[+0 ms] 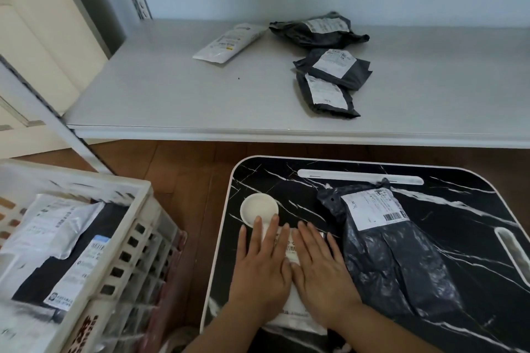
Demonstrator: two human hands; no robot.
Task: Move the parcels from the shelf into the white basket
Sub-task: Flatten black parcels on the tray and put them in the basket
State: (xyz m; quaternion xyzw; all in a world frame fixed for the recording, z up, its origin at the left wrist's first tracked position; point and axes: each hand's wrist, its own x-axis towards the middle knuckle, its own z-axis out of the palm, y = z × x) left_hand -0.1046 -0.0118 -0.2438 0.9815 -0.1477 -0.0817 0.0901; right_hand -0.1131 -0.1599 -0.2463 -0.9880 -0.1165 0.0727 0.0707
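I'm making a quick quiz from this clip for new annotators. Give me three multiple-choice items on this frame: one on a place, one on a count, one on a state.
1. Where does the white parcel under the hands lie?
A. on the shelf
B. on the black marble-pattern table
C. in the basket

2. How many parcels lie on the shelf?
A. two
B. four
C. six

3. How are the two hands?
A. flat, fingers straight, pressing the white parcel
B. clenched, holding nothing
C. lifting the large dark parcel

Key:
1 B: the white parcel lies on the black marble-pattern table beside the large dark parcel.
2 B: the shelf bears one white and three dark parcels.
3 A: the left hand and the right hand lie flat on it.
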